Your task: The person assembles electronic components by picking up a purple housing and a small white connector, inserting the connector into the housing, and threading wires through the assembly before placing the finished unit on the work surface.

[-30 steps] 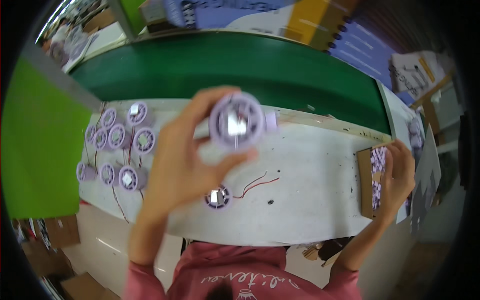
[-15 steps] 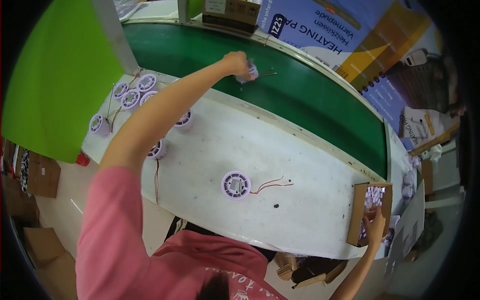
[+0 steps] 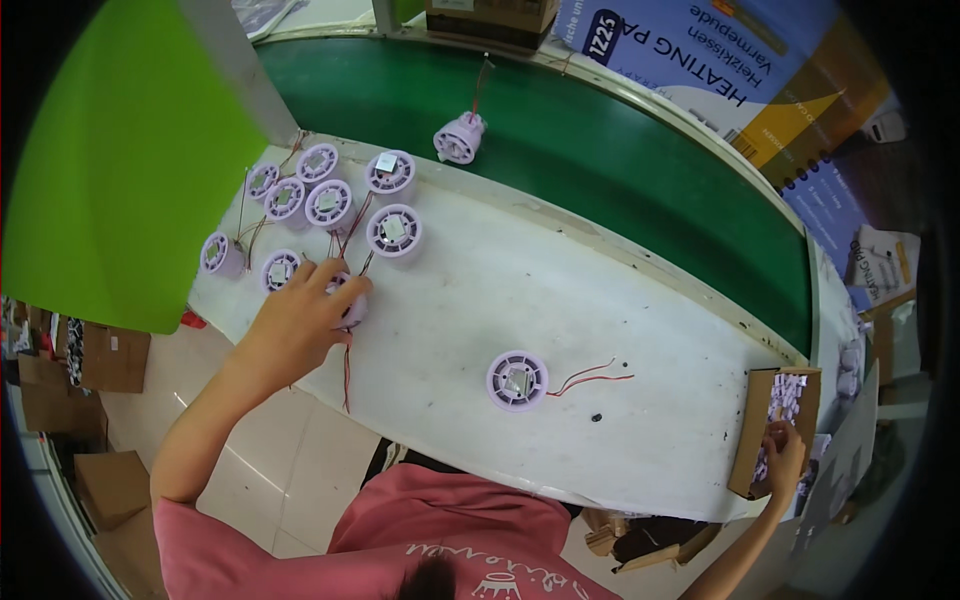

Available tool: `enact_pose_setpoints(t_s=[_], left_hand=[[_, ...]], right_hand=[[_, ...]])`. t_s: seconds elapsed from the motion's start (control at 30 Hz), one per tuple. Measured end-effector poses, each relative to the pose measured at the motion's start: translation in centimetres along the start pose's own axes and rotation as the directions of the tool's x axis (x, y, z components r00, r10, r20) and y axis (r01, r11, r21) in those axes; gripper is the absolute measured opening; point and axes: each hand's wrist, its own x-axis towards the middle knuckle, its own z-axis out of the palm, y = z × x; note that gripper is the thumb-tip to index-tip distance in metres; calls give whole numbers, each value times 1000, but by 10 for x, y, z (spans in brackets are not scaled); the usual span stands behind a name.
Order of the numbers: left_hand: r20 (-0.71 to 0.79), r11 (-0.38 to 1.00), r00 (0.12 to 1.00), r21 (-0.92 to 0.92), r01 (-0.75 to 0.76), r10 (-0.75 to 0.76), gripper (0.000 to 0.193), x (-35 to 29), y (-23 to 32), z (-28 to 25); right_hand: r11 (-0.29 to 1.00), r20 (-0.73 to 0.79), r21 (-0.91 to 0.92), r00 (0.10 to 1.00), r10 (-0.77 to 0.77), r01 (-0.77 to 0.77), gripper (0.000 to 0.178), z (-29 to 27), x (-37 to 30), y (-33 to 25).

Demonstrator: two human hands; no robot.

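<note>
My left hand (image 3: 300, 318) is curled over a lilac round plastic housing (image 3: 352, 304) with thin wires, at the left part of the white table; the fingers cover much of it. Several like housings stand around it, one (image 3: 395, 232) just beyond, with a pale square piece in its middle. Another lilac housing (image 3: 517, 381) sits alone near the table's middle, its red and white wires stretched to the right. At the far right my right hand (image 3: 785, 452) reaches into a cardboard box (image 3: 745, 450) of small lilac pieces (image 3: 788, 392). Its fingers look pinched; what they hold is hidden.
A lilac housing (image 3: 460, 139) with wires lies on the green belt (image 3: 640, 190) behind the white table (image 3: 470, 300). Large printed cartons (image 3: 680, 60) stand beyond it. A bright green panel (image 3: 110, 170) borders the left side. A small black bit (image 3: 597, 417) lies near the middle.
My left hand has let go of a housing on the green belt and come back to one on the table. My right hand stays in the box.
</note>
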Motion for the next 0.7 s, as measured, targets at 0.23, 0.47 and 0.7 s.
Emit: enact_pose_setpoints(t_s=[0.23, 0.47, 0.7], left_hand=[[-135, 915, 973, -384, 122, -186, 55, 13, 37, -4], [-396, 994, 913, -18, -110, 94, 34, 49, 59, 24], [201, 708, 980, -691, 146, -6, 8, 87, 61, 7]], right_hand=[[998, -28, -53, 1000, 14, -16, 16, 0, -8, -7], [946, -305, 286, 950, -58, 150, 18, -25, -19, -48], [430, -153, 871, 963, -221, 237, 39, 9, 1, -228]])
